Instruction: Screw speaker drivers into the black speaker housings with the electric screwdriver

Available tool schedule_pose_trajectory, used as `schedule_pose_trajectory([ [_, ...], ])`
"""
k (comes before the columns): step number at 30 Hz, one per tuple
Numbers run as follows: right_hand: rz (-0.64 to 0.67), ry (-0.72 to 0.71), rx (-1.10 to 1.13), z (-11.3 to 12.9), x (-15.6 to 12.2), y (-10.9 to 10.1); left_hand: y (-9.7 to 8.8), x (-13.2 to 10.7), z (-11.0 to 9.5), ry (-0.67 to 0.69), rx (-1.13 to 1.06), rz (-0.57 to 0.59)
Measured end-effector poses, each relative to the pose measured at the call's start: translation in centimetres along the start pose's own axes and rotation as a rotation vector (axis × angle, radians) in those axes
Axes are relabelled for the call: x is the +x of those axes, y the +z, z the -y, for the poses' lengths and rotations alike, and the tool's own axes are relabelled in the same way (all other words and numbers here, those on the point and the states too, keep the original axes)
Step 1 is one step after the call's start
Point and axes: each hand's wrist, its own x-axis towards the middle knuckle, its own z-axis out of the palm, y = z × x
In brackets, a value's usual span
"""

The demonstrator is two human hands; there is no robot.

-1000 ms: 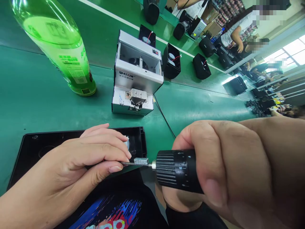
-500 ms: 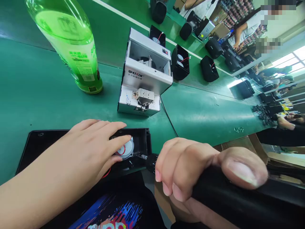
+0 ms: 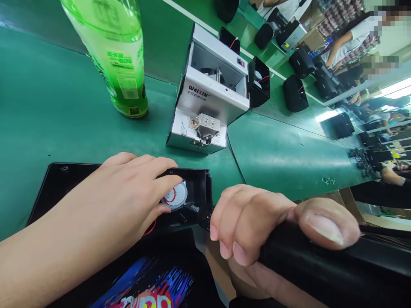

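A black plastic speaker housing (image 3: 201, 182) lies open side up at the table's near edge. Inside it sits a round silver speaker (image 3: 180, 195) with a red wire. My left hand (image 3: 138, 182) lies across the housing, its thumb and a finger closed on the speaker's side while other fingers reach the far wall. My right hand (image 3: 253, 222) is wrapped round a thick black electric screwdriver (image 3: 298, 261), thumb along its body. The screwdriver's nose points left into the housing, close to the speaker; whether its bit touches a screw I cannot tell.
Behind the housing stands a grey screw feeder machine (image 3: 208, 96), with a green bottle (image 3: 125, 81) to its left. More black housings (image 3: 260, 81) with speakers line the far side. Cardboard (image 3: 337, 199) is at the right edge of the table. Other people work farther off.
The view has shifted, so the machine and bottle appear farther right and the housing slightly higher. Both hands keep their grips; the screwdriver's nose stays inside the housing.
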Motion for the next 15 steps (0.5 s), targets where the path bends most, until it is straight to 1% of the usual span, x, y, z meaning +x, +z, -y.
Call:
schedule_pose_trajectory([
  [2, 0.038, 0.068, -0.01, 0.7, 0.0, -0.2, 0.0, 0.1, 0.0, 0.0, 0.007, 0.012],
  [3, 0.046, 0.064, -0.021, 1.0, 0.1, -0.3, 0.0, 0.1, 0.0, -0.003, 0.006, 0.017],
  [5, 0.097, 0.02, -0.062, 0.9, 0.4, -0.4, 0.0, 0.1, -0.2, -0.008, 0.009, 0.019],
  [7, 0.193, -0.033, -0.137, 0.1, 0.9, -0.3, -0.1, 0.1, -0.3, -0.013, 0.013, 0.021],
  [9, 0.257, -0.142, -0.179, -1.0, 1.4, -0.1, -0.1, 0.1, -0.6, -0.03, 0.007, 0.021],
  [11, 0.286, -0.232, -0.174, -2.0, 1.6, 0.4, -0.1, 0.1, -0.7, -0.043, -0.001, 0.022],
  [12, 0.289, -0.253, -0.147, -2.3, 1.5, 0.7, -0.1, 0.1, -0.8, -0.045, -0.001, 0.018],
  [13, 0.268, -0.24, -0.124, -2.5, 1.2, 1.1, 0.0, 0.1, -0.9, -0.043, 0.002, 0.018],
  [15, 0.138, -0.165, -0.104, -2.5, 0.4, 2.0, 0.1, 0.2, -0.9, -0.037, 0.005, 0.018],
])
